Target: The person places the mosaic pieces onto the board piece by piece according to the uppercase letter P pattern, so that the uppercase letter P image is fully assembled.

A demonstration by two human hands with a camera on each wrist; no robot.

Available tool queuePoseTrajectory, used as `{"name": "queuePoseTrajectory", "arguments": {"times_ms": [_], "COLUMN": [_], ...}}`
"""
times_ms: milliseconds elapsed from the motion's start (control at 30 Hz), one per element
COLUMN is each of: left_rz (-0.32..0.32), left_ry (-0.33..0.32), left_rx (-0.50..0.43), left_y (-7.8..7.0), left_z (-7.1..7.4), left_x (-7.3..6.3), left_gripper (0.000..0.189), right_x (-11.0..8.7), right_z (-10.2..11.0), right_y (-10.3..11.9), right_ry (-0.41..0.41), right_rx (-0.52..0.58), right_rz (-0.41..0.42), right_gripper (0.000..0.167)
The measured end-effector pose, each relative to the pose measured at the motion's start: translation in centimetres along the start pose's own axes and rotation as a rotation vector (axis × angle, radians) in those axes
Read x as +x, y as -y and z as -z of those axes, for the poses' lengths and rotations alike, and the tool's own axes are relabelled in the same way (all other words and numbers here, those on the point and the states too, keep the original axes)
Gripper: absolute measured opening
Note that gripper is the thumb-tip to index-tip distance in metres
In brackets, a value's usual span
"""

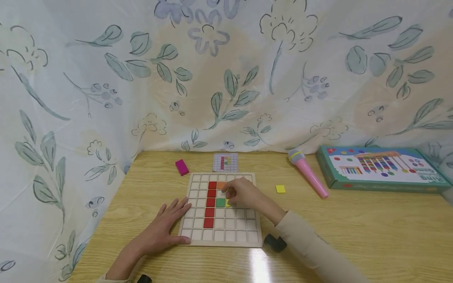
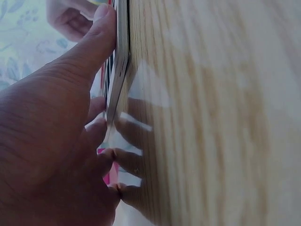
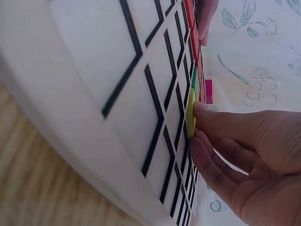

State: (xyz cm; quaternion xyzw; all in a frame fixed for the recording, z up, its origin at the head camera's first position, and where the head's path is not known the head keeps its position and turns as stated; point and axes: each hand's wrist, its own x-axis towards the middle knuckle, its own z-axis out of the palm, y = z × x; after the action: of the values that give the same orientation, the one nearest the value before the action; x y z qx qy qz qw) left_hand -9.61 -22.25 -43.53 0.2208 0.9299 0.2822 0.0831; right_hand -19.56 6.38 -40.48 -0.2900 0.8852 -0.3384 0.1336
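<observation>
A square wooden grid board [image 1: 224, 243] lies on the table. Five-cell-long red tiles [image 1: 210, 202] form a column on it, with an orange tile [image 1: 221, 184] near the column's top and a green tile [image 1: 220, 203] beside its middle. Thumb and fingertips of my right hand [image 1: 244, 193] pinch a yellow tile [image 3: 190, 113] at the board, just right of the green one; the fingers partly hide it in the head view. My left hand [image 1: 159, 231] is spread along the board's left side, thumb on the near corner and fingertips at the edge.
Beyond the board are a pattern card [image 1: 225, 162] and a magenta block [image 1: 182, 167]. Rightward lie a loose yellow tile [image 1: 280, 189], a pink toy microphone [image 1: 309, 175] and a flat game box [image 1: 385, 169]. A floral curtain [image 1: 226, 78] hangs behind the wooden table [image 1: 354, 236].
</observation>
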Motion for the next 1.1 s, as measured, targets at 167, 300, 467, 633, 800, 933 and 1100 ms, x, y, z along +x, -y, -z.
{"name": "queuePoseTrajectory", "arguments": {"times_ms": [167,300,467,633,800,933,1100], "left_rz": [0.005,0.004,-0.013,-0.008,-0.005,-0.016,-0.027], "left_ry": [0.004,0.003,-0.013,-0.007,-0.013,-0.024,-0.027], "left_rx": [-0.004,-0.004,0.008,0.010,0.018,0.021,0.025], "left_y": [0.0,0.0,0.0,-0.1,-0.1,-0.1,0.0], "left_z": [0.0,-0.1,-0.1,0.0,0.0,0.0,-0.1], "left_x": [0.0,-0.1,-0.2,-0.1,-0.2,-0.3,-0.1], "left_gripper": [0.093,0.093,0.093,0.092,0.092,0.092,0.092], "right_x": [-0.2,-0.6,-1.9,-3.7,-5.7,-7.2,-8.3], "right_z": [0.0,0.6,2.6,5.3,7.1,7.9,8.0], "right_y": [-0.1,-0.5,-1.3,-4.1,-8.0,-9.9,-11.1], "right_ry": [0.009,0.038,0.039,-0.060,-0.130,-0.140,-0.165], "right_rx": [0.008,0.028,0.018,-0.057,-0.152,-0.146,-0.150], "right_rz": [0.018,0.063,0.039,0.028,0.031,-0.017,-0.006], "right_gripper": [0.030,0.031,0.031,0.030,0.034,0.034,0.032]}}
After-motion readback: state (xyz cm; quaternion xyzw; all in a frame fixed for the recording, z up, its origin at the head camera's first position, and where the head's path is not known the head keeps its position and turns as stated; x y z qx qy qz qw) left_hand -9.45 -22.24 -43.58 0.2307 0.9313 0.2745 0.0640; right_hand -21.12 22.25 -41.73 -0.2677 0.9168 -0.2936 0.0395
